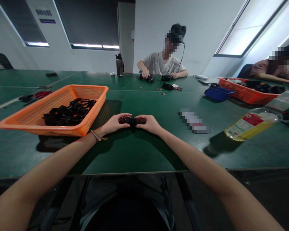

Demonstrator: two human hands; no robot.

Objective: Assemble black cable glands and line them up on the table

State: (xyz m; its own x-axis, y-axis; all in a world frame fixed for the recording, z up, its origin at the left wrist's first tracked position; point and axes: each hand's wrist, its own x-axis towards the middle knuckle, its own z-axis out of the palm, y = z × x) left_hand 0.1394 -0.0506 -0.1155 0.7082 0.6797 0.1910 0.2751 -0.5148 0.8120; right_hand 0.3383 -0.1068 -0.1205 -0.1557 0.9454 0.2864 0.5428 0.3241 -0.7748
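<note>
Nearest, the edge of the green table runs across the view, with both forearms reaching over it. The left hand, a bracelet at its wrist, pinches one end of a small black part between thumb and fingers; the right hand pinches the opposite end likewise. So the part sits between the hands, low over the table, though whether it touches the surface cannot be told. Its long axis runs left to right, roughly parallel to the near edge, with one end pointing at each palm.

To the right, a bottle of yellow liquid bears a pale label with a red block and a round mark; its words are too small to read. Between bottle and right hand lies a pixelated slab. Left of the hands, an orange basket holds heaped black pieces.

Farther off, a blue bin stands just beside another basket. Across the table are a flask and a seated co-worker handling dark items. On the wall, the sign is too blurred to read.
</note>
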